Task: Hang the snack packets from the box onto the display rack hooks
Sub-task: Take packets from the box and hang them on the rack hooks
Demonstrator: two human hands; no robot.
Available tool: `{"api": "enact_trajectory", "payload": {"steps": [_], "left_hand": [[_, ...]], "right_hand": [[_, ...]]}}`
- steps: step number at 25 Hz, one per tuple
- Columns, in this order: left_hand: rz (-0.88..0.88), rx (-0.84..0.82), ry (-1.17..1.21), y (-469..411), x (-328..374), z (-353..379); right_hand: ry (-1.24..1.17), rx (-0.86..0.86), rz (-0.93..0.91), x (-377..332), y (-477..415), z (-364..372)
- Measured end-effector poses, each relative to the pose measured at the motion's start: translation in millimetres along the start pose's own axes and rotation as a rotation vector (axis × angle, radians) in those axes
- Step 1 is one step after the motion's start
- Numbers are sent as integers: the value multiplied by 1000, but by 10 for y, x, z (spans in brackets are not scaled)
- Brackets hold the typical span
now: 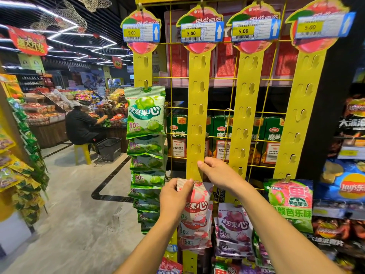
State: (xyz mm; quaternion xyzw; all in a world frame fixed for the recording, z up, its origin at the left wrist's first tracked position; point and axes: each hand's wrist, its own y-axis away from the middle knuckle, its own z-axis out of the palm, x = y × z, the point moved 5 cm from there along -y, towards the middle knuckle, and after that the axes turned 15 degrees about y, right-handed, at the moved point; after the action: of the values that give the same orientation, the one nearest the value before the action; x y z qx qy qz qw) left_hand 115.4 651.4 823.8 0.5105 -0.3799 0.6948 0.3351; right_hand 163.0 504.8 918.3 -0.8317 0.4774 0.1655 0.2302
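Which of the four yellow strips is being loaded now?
Second strip from the left: left hand holds a pink packet at it, right hand grips it.

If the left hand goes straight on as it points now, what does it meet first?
Most likely the yellow hook strip, just above the pink snack packet that the left hand pinches, where the right hand holds it. Depth is unclear.

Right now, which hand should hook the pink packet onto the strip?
Left. The left hand pinches the top of the pink packet beside the yellow strip; the right hand is holding that strip.
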Motion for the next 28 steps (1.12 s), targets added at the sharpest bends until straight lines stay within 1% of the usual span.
{"api": "enact_trajectory", "payload": {"steps": [7, 10, 14, 20, 23, 26, 28], "left_hand": [[27, 6, -77, 82, -66, -30], [49, 13, -157, 102, -33, -51], [69, -7, -272, 122, 40, -78], [202, -78, -448, 188, 206, -171], [267, -149, -568, 252, 362, -151], [366, -234, -675, 361, 522, -183], [394, -291, -756, 477, 542, -198]], "right_hand": [[-63, 13, 22, 41, -9, 49], [-77, 29, 33, 23, -7, 53], [-35, 40, 41, 2, 1, 58], [32, 62, 93, -63, 86, 55], [159, 101, 98, -120, 221, -18], [351, 136, 129, -230, 448, -45], [478, 140, 138, -234, 643, -6]]}}
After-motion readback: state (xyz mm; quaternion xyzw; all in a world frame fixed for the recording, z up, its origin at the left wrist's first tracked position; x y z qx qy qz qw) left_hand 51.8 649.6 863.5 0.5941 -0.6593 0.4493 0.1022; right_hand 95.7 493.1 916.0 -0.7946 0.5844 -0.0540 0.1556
